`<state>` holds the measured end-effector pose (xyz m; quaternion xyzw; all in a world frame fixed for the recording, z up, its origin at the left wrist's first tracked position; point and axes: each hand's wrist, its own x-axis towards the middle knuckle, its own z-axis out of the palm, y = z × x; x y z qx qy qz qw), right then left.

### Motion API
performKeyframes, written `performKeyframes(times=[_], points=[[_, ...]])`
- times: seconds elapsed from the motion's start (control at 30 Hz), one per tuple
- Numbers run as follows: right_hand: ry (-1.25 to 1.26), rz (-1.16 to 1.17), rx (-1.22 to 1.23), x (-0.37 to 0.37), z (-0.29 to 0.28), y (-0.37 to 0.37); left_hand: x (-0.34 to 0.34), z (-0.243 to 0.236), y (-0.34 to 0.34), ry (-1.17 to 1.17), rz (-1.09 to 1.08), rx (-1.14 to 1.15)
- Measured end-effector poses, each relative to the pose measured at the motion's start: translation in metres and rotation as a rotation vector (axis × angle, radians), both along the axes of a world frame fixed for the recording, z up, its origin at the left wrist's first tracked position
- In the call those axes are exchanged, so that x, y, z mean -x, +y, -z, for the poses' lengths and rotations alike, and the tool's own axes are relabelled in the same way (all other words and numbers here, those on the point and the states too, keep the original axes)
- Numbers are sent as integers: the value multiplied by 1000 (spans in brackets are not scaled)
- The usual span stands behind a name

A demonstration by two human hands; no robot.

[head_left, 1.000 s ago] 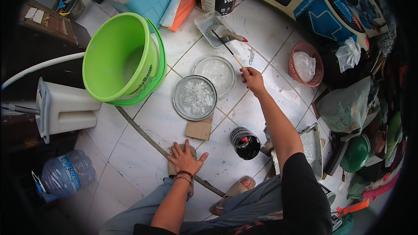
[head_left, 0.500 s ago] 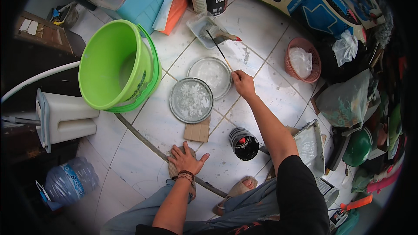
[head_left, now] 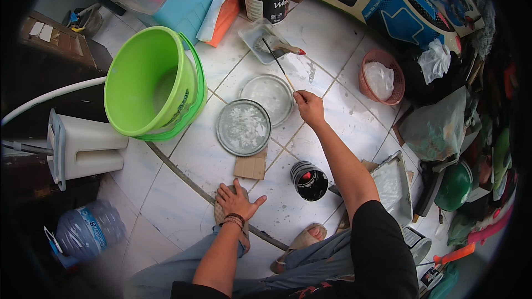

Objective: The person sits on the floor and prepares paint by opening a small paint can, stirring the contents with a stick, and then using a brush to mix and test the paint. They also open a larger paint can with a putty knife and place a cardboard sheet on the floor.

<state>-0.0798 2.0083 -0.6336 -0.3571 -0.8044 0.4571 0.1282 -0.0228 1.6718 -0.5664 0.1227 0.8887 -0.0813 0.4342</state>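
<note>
My right hand [head_left: 310, 107] is closed on a thin stick [head_left: 284, 72], dark along its far part and tan near my fingers. Its far end reaches over a clear plastic tray [head_left: 248, 39] in which a paintbrush with a red-tipped handle [head_left: 292, 50] lies. My left hand [head_left: 239, 201] has its fingers spread and rests over my left foot, holding nothing. Between the hands, a round grey lid with white smears [head_left: 244, 127] partly overlaps a second round lid [head_left: 271, 95]. A piece of cardboard [head_left: 250, 166] pokes out below. Left of my right forearm stands a can with black inside [head_left: 310, 182].
A green bucket [head_left: 147, 83] stands on the left, above a water bottle [head_left: 91, 230]. Along the top are a paint pail [head_left: 267, 1] and a blue container [head_left: 191, 0]. A pink basket [head_left: 368, 86], a paint tray [head_left: 394, 180] and piled clutter line the right.
My hands and the thin stick keep nearly the same place. Only the view has shifted slightly.
</note>
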Motion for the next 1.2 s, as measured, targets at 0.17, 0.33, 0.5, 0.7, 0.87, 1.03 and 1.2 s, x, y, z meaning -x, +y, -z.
performKeyframes(times=[0.17,0.33,0.5,0.7,0.87,1.03,1.2], points=[[81,-50,313,1,-34,-7,2,2,-7,23,26,13],[169,-173,541,-13,-90,-9,1,-1,-5,19,14,13],[134,-305,611,-50,-169,-3,3,-2,-1,-3,3,28],[-202,-426,488,-147,-230,0,3,1,2,8,14,64],[-181,-247,516,-233,-202,-8,4,2,1,10,33,46],[-230,-236,407,-240,-163,0,4,5,-2,-4,24,42],[-352,-399,245,-188,-153,27,8,2,0,-50,-9,27]])
